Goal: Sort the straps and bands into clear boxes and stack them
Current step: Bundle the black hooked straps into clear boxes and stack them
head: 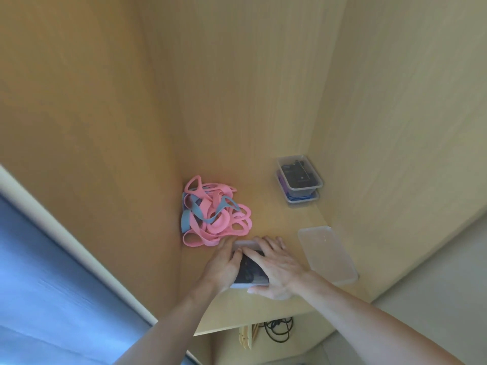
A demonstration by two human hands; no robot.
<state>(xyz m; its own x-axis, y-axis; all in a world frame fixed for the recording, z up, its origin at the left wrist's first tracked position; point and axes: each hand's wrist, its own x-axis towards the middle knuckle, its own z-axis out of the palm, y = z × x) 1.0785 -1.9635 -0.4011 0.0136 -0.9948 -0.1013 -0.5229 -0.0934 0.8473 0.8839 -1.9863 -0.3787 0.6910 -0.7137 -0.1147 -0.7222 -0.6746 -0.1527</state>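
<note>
A clear box (pixel 249 270) holding dark straps lies on the wooden shelf near its front. My left hand (pixel 224 264) grips the box's left side. My right hand (pixel 274 267) lies flat over its lid with fingers spread, pressing down. A tangled heap of pink bands (pixel 214 217) with some blue-grey bands (pixel 196 209) sits in the left corner, just beyond the box. Two clear boxes are stacked at the back right: the top box (pixel 299 172) holds dark straps, the lower box (pixel 303 198) shows blue and purple ones.
A loose clear lid (pixel 326 252) lies on the shelf right of my hands. Wooden walls close the shelf on the left, back and right. Below the shelf edge hang black cables (pixel 279 330). A blue curtain (pixel 52 285) is at the left.
</note>
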